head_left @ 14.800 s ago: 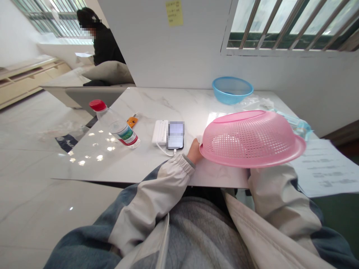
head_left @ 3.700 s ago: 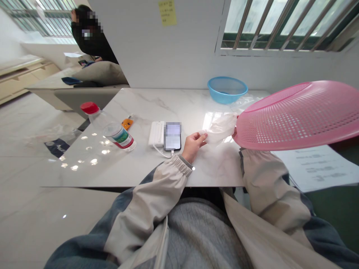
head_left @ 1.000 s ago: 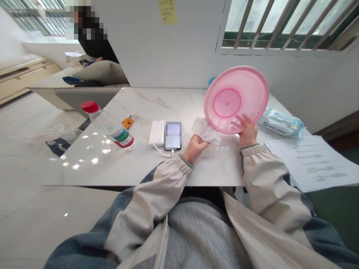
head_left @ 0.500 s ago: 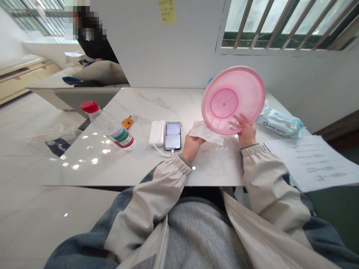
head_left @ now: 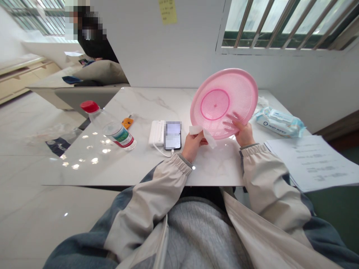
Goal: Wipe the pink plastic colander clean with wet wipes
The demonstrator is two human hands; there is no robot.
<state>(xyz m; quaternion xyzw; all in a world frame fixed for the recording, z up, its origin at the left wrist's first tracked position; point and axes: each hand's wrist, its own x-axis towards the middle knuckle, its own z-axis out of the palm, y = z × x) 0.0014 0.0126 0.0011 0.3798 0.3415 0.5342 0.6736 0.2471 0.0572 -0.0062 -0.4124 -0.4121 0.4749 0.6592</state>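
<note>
A round pink mesh basket [head_left: 215, 104] is held tilted above the table, its inner bottom turned towards me. My right hand [head_left: 243, 132] grips its lower right rim, with the fingers showing through the mesh behind it. In my left hand [head_left: 193, 145] a white wipe [head_left: 209, 139] is pinched, folded over the fingers. That hand is closed and sits at the basket's lower left rim, where the wipe meets the edge. Part of the left fingertips is hidden by the wipe.
On the marble-patterned table [head_left: 140, 168] are a red-capped bottle [head_left: 120, 135], an orange pouch [head_left: 127, 122], a white power bank [head_left: 156, 133] cabled to a phone [head_left: 172, 136], a wipes pack [head_left: 280, 122] and paper sheets [head_left: 314, 160]. A person [head_left: 95, 43] sits beyond the partition.
The basket has shifted left and slightly down towards my left hand. The wipe, spread flatter before, is now folded around my left fingers at the rim.
</note>
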